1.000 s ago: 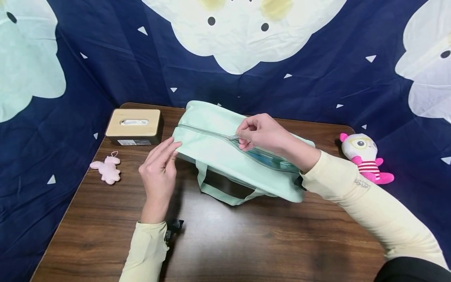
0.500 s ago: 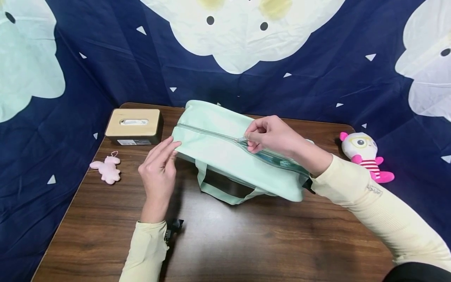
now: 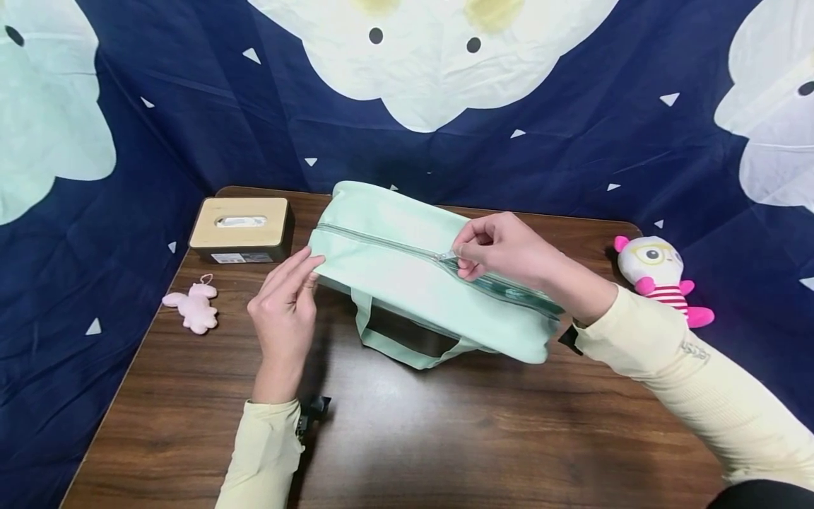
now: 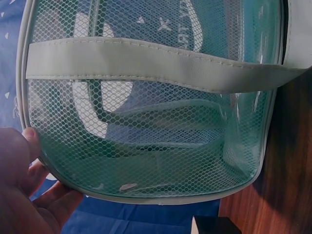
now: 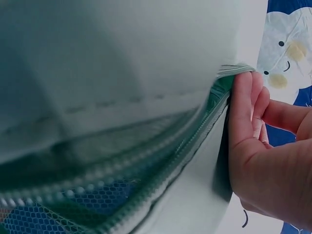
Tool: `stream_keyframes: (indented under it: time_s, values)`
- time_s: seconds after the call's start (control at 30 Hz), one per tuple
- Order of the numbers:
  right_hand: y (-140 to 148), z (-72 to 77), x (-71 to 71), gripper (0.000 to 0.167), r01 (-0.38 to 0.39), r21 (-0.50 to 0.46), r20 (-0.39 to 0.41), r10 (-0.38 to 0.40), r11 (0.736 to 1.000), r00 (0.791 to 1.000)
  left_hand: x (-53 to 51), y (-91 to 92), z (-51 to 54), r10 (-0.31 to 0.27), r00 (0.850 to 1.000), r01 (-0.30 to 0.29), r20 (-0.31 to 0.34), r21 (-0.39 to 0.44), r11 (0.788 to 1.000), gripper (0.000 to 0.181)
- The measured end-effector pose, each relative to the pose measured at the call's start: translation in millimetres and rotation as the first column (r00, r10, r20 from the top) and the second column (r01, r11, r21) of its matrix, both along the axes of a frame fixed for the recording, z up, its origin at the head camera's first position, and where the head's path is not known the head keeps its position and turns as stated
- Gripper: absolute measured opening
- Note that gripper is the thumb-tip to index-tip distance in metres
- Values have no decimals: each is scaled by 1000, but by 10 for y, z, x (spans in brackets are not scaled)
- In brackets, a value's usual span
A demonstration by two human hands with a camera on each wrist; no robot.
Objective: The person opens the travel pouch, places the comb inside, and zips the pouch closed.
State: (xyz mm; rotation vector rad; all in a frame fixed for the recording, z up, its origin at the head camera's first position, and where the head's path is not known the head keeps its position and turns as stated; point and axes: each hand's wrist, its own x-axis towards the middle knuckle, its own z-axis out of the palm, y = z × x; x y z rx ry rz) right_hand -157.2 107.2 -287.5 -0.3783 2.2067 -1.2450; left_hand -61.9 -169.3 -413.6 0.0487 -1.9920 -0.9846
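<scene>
A mint-green bag (image 3: 394, 279) stands on the table, its long zipper (image 3: 381, 244) running across the top. My right hand (image 3: 502, 247) pinches the zipper pull (image 3: 445, 256) near the middle of the top. Left of the pull the teeth are joined; to its right they gape, showing the inside. At the bag's upper left corner my left hand (image 3: 284, 304) rests with extended fingers touching the edge. The left wrist view shows the bag's clear green mesh side (image 4: 161, 161), crossed by a pale strap (image 4: 131, 58). In the right wrist view, the zipper gap (image 5: 180, 141) lies beside my right fingers.
A tissue box (image 3: 244, 226) with a wooden top stands at the back left. Before it lies a small pink plush charm (image 3: 193, 309). A plush toy (image 3: 655, 276) in red and white stripes sits at the right edge. Dark blue curtain (image 3: 210, 127) surrounds the brown table (image 3: 407, 438).
My right hand has drawn the zipper pull to the right, so the joined stretch is longer and the gap shorter. My left hand stays at the corner.
</scene>
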Motion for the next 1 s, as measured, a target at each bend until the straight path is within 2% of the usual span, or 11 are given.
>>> stream_keyframes:
  time_s: [1.0]
  values:
    - [276, -29, 114, 16, 46, -14, 6, -46, 999, 999, -6, 1, 3, 0, 1000, -1, -18, -3, 1000, 10]
